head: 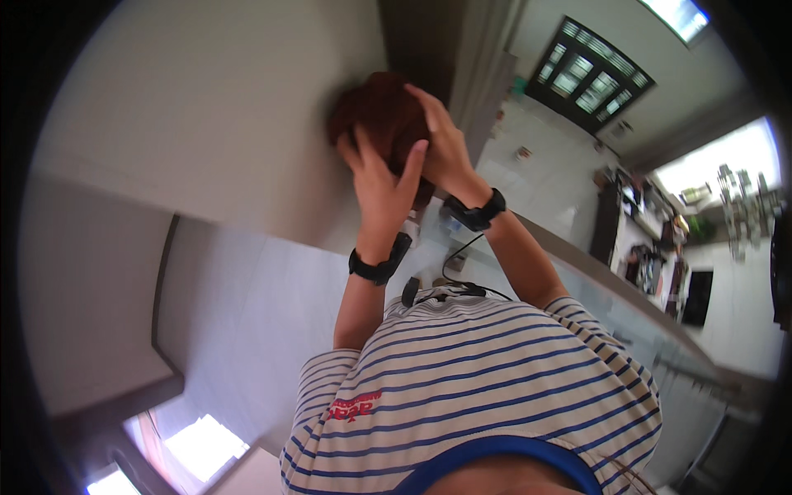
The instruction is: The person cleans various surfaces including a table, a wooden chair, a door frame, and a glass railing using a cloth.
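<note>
A bunched dark reddish-brown cloth [383, 105] is between my hands, up against or very near the pale wall [260, 111]. My left hand [380, 179] has its fingers spread over the near left side of the bundle, the thumb pointing up along its front. My right hand [447, 151] wraps the right side, its index finger reaching over the top. Folds hide some of the fingertips. Black bands with small dark units circle both wrists. Behind the cloth rises a dark brown upright panel [424, 37], seemingly a door or its frame.
Beyond a glass panel with a rail [619, 288] at my right lies a lower room with a pale tiled floor [538, 173], a dark double door [588, 77] and cluttered furniture [649, 247]. A chandelier [742, 198] hangs there. A black cable [455, 257] runs by my waist.
</note>
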Action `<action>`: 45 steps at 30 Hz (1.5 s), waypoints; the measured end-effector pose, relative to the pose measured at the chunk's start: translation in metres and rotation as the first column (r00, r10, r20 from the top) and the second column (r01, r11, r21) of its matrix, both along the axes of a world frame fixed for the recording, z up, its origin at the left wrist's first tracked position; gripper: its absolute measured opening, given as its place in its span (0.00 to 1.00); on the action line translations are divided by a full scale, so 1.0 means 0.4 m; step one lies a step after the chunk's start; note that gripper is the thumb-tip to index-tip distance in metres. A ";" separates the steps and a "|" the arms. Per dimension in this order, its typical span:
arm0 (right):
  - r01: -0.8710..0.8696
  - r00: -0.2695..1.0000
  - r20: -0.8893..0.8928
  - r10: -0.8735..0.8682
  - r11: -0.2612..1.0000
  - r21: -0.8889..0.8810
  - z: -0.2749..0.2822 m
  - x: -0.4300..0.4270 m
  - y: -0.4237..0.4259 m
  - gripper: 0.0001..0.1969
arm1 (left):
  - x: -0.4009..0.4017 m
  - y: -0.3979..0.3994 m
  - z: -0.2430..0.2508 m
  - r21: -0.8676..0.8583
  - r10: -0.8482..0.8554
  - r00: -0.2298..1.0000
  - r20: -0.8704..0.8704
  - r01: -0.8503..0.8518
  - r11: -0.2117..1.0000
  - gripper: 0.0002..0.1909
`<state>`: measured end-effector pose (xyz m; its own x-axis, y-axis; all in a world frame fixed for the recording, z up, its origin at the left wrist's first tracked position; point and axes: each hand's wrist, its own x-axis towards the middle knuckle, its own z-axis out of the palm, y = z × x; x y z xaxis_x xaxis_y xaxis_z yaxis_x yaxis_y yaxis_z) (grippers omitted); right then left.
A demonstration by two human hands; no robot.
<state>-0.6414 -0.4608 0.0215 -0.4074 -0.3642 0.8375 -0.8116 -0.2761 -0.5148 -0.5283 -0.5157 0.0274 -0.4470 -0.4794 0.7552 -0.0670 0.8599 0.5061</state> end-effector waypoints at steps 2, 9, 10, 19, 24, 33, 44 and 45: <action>-0.028 1.000 0.000 0.028 1.000 -0.011 0.017 -0.008 0.006 0.38 | -0.019 -0.015 0.002 -0.043 0.046 0.999 0.020 -0.045 0.998 0.48; 0.274 0.959 0.092 -0.267 0.959 -0.069 -0.024 -0.042 0.029 0.33 | -0.126 -0.043 -0.073 -0.217 -0.065 0.995 -0.077 0.047 0.975 0.43; 0.249 0.961 0.127 -0.244 0.968 -0.028 -0.045 -0.041 0.046 0.32 | -0.139 -0.042 -0.106 -0.347 -0.007 0.999 -0.052 -0.011 0.938 0.40; 0.073 0.820 0.561 -0.118 0.992 0.103 -0.205 -0.017 0.254 0.32 | -0.153 0.085 -0.144 -0.204 -0.475 0.846 0.243 0.523 0.827 0.32; 0.027 0.767 0.638 -0.077 0.996 0.088 -0.188 0.067 0.452 0.38 | -0.189 0.154 -0.166 0.597 -0.852 0.523 0.025 0.676 0.433 0.33; 0.748 0.596 0.198 -0.778 0.628 0.214 -0.219 0.124 0.628 0.30 | -0.202 0.291 -0.129 0.181 -0.854 0.503 0.135 0.835 0.520 0.38; 0.831 0.536 -0.237 -0.810 0.456 0.320 -0.202 -0.127 0.552 0.19 | -0.289 0.192 -0.055 -0.058 -0.453 0.831 0.323 0.496 0.866 0.28; 0.823 0.549 -0.233 -0.803 0.471 0.317 -0.249 -0.137 0.540 0.19 | -0.309 0.151 -0.110 -0.208 -0.303 0.829 0.469 0.438 0.875 0.29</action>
